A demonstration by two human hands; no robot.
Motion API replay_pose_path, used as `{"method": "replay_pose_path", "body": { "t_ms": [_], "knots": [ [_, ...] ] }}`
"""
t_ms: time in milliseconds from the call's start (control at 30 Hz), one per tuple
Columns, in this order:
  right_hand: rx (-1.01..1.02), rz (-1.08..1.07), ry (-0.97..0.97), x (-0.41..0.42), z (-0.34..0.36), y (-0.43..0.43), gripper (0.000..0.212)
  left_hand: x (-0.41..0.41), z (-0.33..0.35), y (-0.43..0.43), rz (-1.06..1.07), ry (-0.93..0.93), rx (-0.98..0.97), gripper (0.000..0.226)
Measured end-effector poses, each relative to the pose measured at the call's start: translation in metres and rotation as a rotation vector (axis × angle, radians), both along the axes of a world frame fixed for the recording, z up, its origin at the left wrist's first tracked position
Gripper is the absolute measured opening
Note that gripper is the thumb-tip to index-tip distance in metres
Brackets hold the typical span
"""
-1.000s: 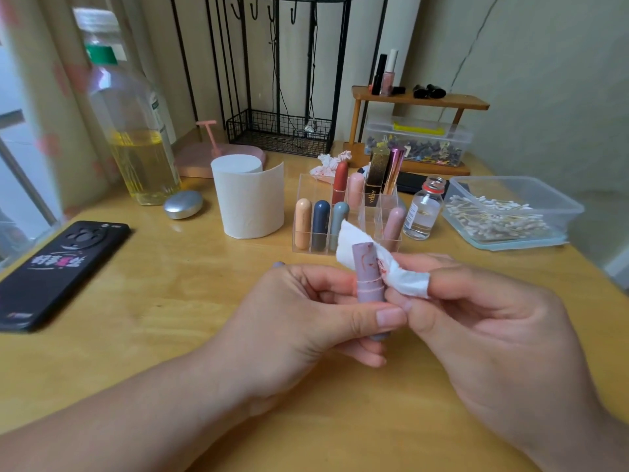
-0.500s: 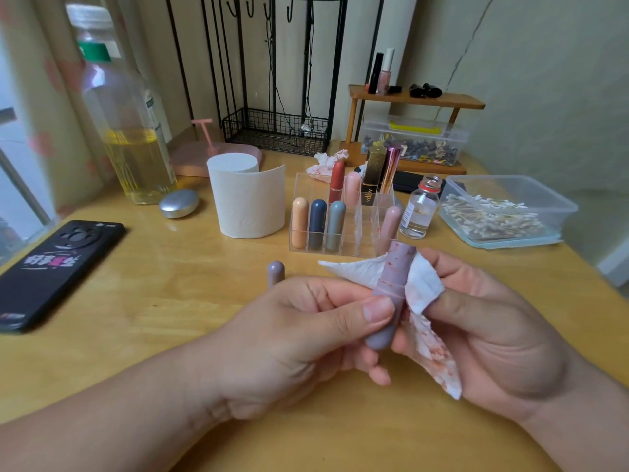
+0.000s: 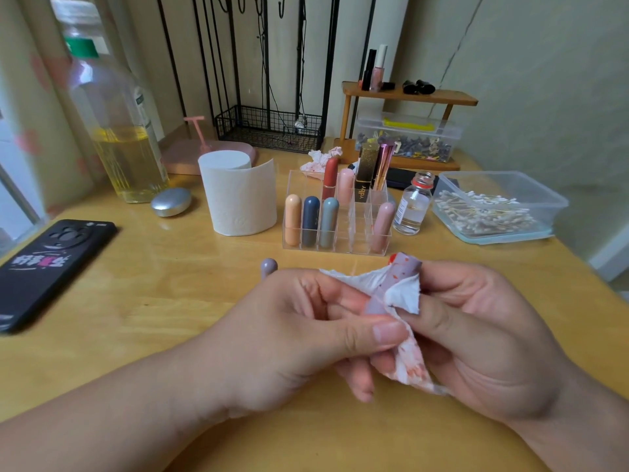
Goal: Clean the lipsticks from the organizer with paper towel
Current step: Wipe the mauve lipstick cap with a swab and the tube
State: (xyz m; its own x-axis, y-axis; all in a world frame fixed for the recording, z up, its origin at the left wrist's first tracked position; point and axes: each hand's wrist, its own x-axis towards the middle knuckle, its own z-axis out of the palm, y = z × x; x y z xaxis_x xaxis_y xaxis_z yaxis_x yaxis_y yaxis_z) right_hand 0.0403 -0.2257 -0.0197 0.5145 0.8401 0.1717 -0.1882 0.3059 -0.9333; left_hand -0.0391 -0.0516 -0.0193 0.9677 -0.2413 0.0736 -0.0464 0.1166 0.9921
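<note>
My left hand (image 3: 289, 338) grips a mauve lipstick tube (image 3: 396, 279) by its lower end, tilted up to the right, with red smears near its top. My right hand (image 3: 486, 335) pinches a stained piece of paper towel (image 3: 401, 294) against the tube's side. The tube's mauve cap (image 3: 269, 266) stands on the table just behind my left hand. Behind them the clear acrylic organizer (image 3: 296, 241) holds several lipsticks in peach, navy, grey, red and pink.
A paper towel roll (image 3: 238, 199) stands left of the organizer. A phone (image 3: 51, 264) lies at the left, an oil bottle (image 3: 115, 131) and silver pebble (image 3: 171, 202) behind it. A small glass bottle (image 3: 412, 206), cotton swab box (image 3: 493, 209), crumpled tissue (image 3: 320, 158) and wooden shelf (image 3: 408, 97) sit at the right.
The tube has tilted further to the right in my left hand. My right hand has shifted the paper towel from the tube's top down along its side.
</note>
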Motion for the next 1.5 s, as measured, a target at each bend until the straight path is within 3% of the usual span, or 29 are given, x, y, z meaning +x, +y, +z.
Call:
{"method": "replay_pose_path", "body": {
  "t_ms": [133, 200, 267, 333, 433, 533, 633, 700, 800, 900, 1133, 1267, 1367, 1500],
  "knots": [
    [-0.010, -0.071, -0.081, -0.002, -0.002, 0.001, 0.034, 0.001, -0.007, -0.004, 0.208, -0.064, 0.073, 0.021],
    [-0.011, -0.059, -0.079, 0.000, 0.001, -0.002, 0.033, 0.001, -0.006, -0.002, 0.064, -0.040, 0.004, 0.013],
    [-0.024, 0.004, -0.068, 0.002, 0.006, -0.006, 0.031, 0.000, -0.004, 0.002, -0.185, 0.049, -0.161, 0.017],
    [-0.044, 0.071, -0.063, 0.002, 0.010, -0.007, 0.027, 0.000, -0.003, 0.005, -0.285, 0.119, -0.209, 0.018],
    [-0.036, 0.061, -0.025, 0.000, 0.012, -0.005, 0.014, 0.001, -0.006, 0.003, -0.167, 0.055, -0.006, 0.014],
    [-0.065, -0.046, -0.099, -0.002, 0.008, -0.004, 0.023, 0.000, -0.005, -0.001, 0.009, -0.024, 0.126, 0.008],
    [-0.127, -0.171, -0.217, -0.004, 0.003, -0.002, 0.020, -0.001, -0.005, -0.005, 0.153, -0.052, 0.189, 0.022],
    [-0.100, -0.170, -0.172, -0.006, 0.003, -0.002, 0.017, 0.000, -0.005, -0.004, 0.145, -0.029, 0.205, 0.029],
    [-0.065, -0.062, -0.113, -0.004, 0.006, -0.003, 0.023, 0.002, -0.005, 0.003, -0.087, 0.009, 0.091, 0.019],
    [-0.097, -0.027, -0.100, 0.002, 0.006, -0.005, 0.017, 0.001, -0.006, 0.005, -0.233, 0.108, -0.106, 0.026],
    [-0.040, 0.054, -0.063, 0.009, 0.005, -0.009, 0.026, 0.006, -0.010, 0.003, -0.162, 0.090, -0.173, 0.028],
    [0.053, 0.162, -0.021, 0.008, 0.007, -0.009, 0.017, 0.004, -0.006, 0.003, -0.212, 0.095, -0.206, 0.029],
    [-0.013, 0.104, -0.027, 0.009, 0.007, -0.010, 0.019, 0.003, -0.005, 0.003, -0.154, 0.076, -0.132, 0.031],
    [-0.078, -0.063, -0.037, 0.002, 0.005, -0.009, 0.033, -0.002, -0.009, -0.005, 0.121, -0.032, 0.021, 0.012]
  ]
}}
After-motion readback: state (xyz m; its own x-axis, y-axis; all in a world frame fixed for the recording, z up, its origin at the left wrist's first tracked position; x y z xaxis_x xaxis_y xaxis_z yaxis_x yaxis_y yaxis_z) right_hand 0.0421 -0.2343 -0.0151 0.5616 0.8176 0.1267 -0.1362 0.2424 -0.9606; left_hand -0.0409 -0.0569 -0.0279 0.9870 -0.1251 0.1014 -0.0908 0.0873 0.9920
